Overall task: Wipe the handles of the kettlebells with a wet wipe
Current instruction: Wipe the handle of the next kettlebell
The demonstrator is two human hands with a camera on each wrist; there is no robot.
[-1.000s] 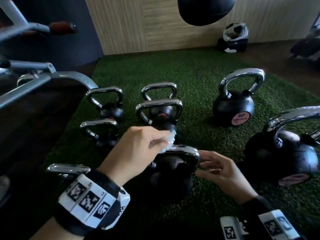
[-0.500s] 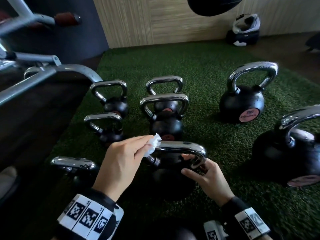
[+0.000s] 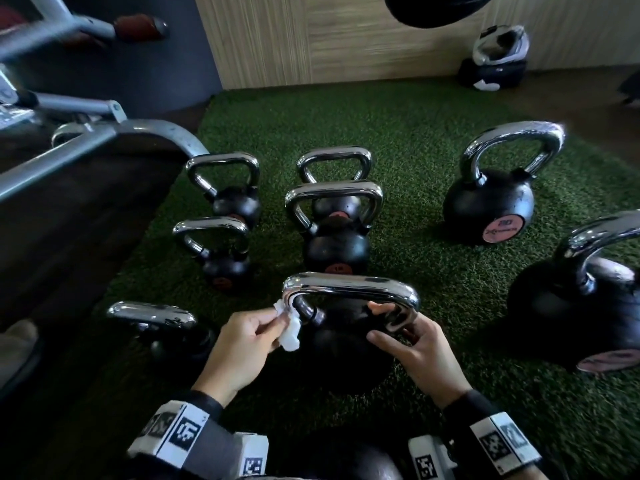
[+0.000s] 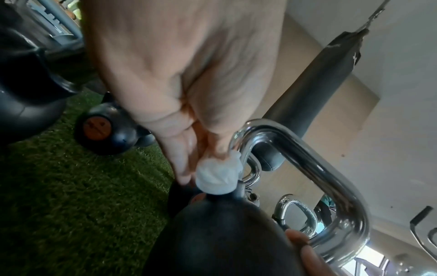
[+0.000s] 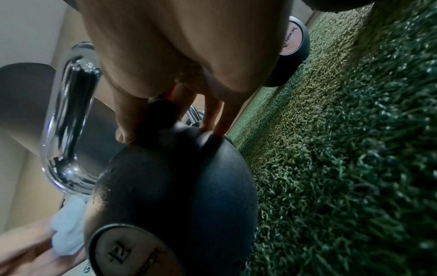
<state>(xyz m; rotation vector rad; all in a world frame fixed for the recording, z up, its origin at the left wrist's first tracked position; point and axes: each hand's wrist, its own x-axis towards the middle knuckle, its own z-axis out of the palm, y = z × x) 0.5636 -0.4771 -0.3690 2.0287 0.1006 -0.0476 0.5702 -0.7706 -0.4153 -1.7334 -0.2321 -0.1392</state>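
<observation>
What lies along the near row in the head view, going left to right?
Small kettlebell handle → left hand → wet wipe → chrome handle being wiped → right hand → large kettlebell.

Eight black round kettlebells with chrome loop handles [image 3: 334,220] stand on the green turf, from the lower left of the frame to the right edge. One crumpled white wet wipe [image 3: 289,329] lies left of centre. Two bare hands [image 3: 417,355] show at bottom centre.
</observation>
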